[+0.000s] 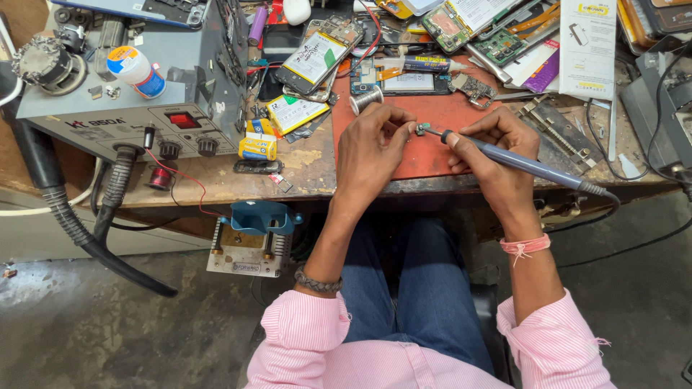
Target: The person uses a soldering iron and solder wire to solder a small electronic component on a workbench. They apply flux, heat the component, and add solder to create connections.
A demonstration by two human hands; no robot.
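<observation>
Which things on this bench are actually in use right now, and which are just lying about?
In use:
- small part, pinched in left hand
- soldering iron, held in right hand, tip at the part
- red mat under the hands

Lying about:
- solder spool
- grey rework station
- white bottle
- phone batteries
- circuit boards
- blue clamp

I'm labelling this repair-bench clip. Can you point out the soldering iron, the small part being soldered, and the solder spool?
soldering iron [504, 157]: head view, on its blue-grey handle.
small part [420, 129]: head view, on the piece at the iron's tip.
solder spool [365, 99]: head view, on its wound wire.
</observation>
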